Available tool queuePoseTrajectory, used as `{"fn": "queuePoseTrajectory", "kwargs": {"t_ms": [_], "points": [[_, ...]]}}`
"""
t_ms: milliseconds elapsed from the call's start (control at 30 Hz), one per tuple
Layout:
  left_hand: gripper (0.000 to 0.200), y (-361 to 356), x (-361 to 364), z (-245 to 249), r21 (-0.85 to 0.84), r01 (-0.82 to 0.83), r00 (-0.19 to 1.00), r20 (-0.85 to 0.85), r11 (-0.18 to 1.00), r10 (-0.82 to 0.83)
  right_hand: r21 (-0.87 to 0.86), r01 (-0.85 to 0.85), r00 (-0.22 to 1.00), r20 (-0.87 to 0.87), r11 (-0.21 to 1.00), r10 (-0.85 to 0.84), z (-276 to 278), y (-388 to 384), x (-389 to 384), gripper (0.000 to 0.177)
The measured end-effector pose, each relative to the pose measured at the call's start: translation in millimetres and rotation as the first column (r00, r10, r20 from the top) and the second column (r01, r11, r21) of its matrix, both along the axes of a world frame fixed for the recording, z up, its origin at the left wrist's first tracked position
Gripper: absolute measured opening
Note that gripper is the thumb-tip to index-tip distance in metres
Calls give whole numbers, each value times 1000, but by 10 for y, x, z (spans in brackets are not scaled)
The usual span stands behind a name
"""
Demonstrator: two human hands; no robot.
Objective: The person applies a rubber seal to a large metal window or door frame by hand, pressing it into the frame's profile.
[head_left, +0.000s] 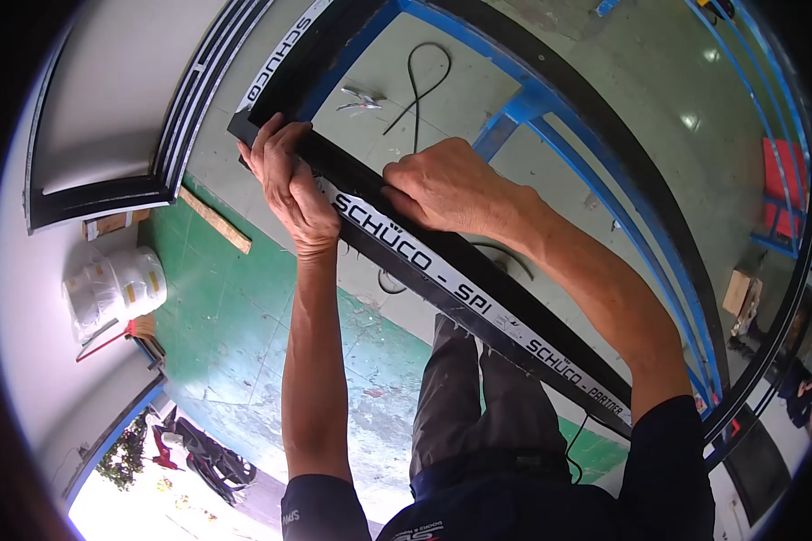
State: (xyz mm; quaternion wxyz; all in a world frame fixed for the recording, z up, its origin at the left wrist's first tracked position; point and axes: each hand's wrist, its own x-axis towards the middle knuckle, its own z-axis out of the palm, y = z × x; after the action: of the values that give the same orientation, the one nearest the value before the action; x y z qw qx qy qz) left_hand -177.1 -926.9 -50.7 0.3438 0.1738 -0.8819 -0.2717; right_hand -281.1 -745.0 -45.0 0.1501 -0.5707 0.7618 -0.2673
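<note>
A long black profile (550, 316) with a white "SCHÜCO" strip (415, 251) along its side runs diagonally in front of my body, resting by a blue-framed stand. My left hand (290, 185) is wrapped over the profile near its corner end, fingers on the top face and thumb side toward the strip. My right hand (447, 187) is closed in a fist on the top edge, a little farther along; what it grips, if anything, is hidden. At the corner, a second black profile (320, 59) with a white strip goes off toward the top.
Blue stand bars (523, 104) lie beyond the profile. Pliers-like tools (359, 99) and a black cable (415, 86) are on the floor. At the left are a framed panel (99, 117), a wooden strip (216, 221) and a wrapped roll (117, 288). A motorbike (207, 460) stands outside.
</note>
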Motion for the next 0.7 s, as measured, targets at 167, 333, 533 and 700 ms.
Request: {"fn": "queuePoseTrajectory", "kwargs": {"t_ms": [167, 333, 533, 700], "points": [[32, 13, -6, -44, 71, 1, 997, -74, 997, 4, -55, -42, 999, -8, 998, 41, -82, -56, 0, 19], [35, -26, 14, -77, 46, 28, 998, -52, 999, -26, -114, 32, 999, 47, 993, -26, -116, -71, 60, 19], [39, 15, 24, 24, 70, 13, 1000, 15, 997, -14, -22, 5, 1000, 18, 1000, -5, 10, -131, -28, 23], [40, 7, 40, -18, 94, 32, 999, 19, 995, -34, -123, -29, 998, -55, 992, 23, -151, -235, -43, 21]]}}
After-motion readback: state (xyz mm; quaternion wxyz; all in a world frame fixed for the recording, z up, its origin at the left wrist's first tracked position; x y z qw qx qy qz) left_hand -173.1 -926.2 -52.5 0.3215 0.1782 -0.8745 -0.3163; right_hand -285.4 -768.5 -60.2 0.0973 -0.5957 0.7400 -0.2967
